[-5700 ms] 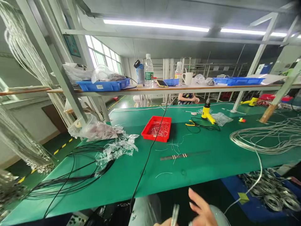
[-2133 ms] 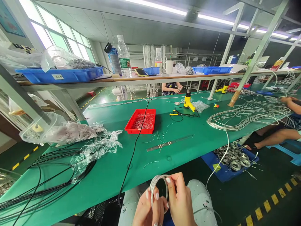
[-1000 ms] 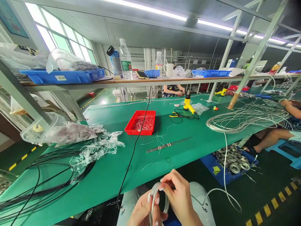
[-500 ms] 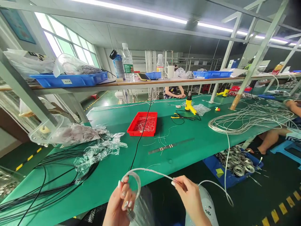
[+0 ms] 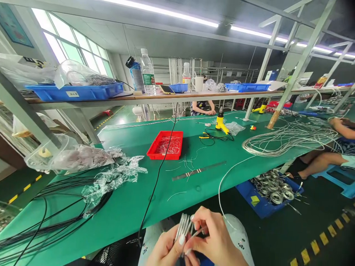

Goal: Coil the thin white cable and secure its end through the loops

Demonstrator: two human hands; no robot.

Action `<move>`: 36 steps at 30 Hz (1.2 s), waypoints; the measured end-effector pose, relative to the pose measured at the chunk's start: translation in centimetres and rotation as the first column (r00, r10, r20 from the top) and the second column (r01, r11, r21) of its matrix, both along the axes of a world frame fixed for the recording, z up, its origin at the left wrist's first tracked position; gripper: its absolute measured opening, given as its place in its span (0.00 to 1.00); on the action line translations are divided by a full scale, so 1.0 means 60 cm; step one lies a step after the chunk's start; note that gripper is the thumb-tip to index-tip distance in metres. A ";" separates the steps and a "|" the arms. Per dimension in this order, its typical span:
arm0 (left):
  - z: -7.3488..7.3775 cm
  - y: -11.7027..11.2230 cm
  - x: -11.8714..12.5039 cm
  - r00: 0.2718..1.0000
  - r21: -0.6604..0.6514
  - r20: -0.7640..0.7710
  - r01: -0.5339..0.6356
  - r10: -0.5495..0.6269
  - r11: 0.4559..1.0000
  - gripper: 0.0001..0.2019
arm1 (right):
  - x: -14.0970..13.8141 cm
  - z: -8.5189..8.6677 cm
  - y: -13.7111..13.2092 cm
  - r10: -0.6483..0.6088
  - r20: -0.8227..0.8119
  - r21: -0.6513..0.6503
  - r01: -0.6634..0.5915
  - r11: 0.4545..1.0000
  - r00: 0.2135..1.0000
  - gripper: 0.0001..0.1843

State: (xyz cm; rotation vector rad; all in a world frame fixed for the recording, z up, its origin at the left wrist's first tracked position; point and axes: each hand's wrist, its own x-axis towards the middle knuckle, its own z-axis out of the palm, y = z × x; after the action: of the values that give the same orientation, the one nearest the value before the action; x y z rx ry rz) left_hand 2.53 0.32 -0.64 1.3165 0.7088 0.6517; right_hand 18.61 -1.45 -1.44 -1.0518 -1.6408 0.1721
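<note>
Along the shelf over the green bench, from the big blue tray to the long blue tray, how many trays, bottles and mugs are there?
Blue trays: 3 (big tray, small tray, long tray)
Bottles: 3 (blue bottle, water bottle, small clear bottle)
White mug: 1
Total: 7

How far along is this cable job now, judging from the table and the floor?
Looks done: the tight cable coils in the blue tray on the floor. In hand: the left hand and right hand pinch a small folded bundle of white cable. Left: a large loose pile of white cable lying on the green table.
</note>
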 end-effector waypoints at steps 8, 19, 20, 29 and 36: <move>-0.026 0.002 0.007 0.954 -0.298 0.272 -0.039 0.124 0.954 0.20 | 0.019 -0.013 0.018 0.185 -0.239 -0.272 -0.249 0.930 0.953 0.17; -0.014 0.017 -0.008 0.785 -0.482 0.502 -0.094 0.362 0.871 0.12 | 0.049 -0.066 0.044 -0.143 0.014 -0.329 0.139 0.934 0.990 0.12; -0.010 0.020 -0.015 0.752 -0.501 0.528 -0.099 0.394 0.860 0.10 | 0.060 -0.071 0.047 -0.169 0.018 -0.346 0.165 0.923 0.985 0.11; 0.016 0.031 -0.038 0.659 -0.539 0.512 -0.252 0.550 0.804 0.13 | 0.145 -0.108 0.047 -0.426 -0.088 -0.376 0.366 0.851 0.900 0.15; 0.005 0.040 -0.021 0.888 -0.238 0.239 -0.340 0.394 0.910 0.12 | 0.135 -0.017 -0.010 -0.271 0.492 0.135 0.236 0.962 0.827 0.06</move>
State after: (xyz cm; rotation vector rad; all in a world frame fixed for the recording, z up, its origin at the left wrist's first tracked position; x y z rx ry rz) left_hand 1.25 2.70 -0.34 0.8919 0.7723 1.0321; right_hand 26.73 -2.06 -2.44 -1.3263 -1.9295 -0.3707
